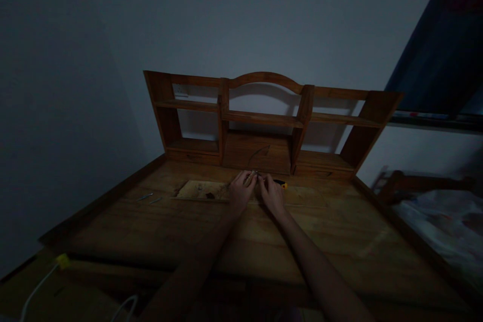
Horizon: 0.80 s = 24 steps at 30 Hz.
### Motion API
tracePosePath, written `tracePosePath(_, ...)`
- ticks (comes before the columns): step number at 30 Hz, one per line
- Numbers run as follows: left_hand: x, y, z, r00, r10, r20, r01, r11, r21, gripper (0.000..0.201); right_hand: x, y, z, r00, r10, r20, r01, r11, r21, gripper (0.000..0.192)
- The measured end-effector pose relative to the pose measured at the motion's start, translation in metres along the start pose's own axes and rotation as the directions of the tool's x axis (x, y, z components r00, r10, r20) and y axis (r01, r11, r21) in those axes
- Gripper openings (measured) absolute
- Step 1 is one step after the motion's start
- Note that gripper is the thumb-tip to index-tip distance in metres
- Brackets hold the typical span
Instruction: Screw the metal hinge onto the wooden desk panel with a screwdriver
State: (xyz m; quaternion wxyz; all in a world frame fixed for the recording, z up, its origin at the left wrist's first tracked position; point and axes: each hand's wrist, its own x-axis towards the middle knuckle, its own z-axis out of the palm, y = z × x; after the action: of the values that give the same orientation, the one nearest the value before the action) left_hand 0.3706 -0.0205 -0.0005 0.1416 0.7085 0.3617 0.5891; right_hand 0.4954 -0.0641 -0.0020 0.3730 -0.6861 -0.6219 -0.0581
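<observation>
My left hand [241,192] and my right hand [272,195] meet over the back middle of the wooden desk, fingers pinched close together. Between the fingertips is a small object [254,173] with a light, shiny part; the dim light hides its kind. Both hands are closed on it or on parts of it. A black and yellow handle [281,184] shows just beyond my right hand; I cannot tell whether it lies on the desk or is touched. Left of my hands, a worn pale patch [192,189] on the desktop bears a dark brown flake [210,195].
Two thin metal pieces, one of them bright [145,196], lie on the desk's left. A wooden shelf unit [264,119] stands along the back against the wall. A white cable [39,286] with a yellow end [63,261] is at the lower left. Plastic bags [441,221] sit at the right.
</observation>
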Motion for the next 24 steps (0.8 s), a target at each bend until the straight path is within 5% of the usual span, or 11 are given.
tracePosePath(24,0.0005,0.0007,-0.0019,1.0,0.011,0.012,-0.011,1.0,-0.003,0.006,-0.0006,-0.0031,-0.0027,1.0,-0.011,-0.002,0.011,1.0,0.022,0.034)
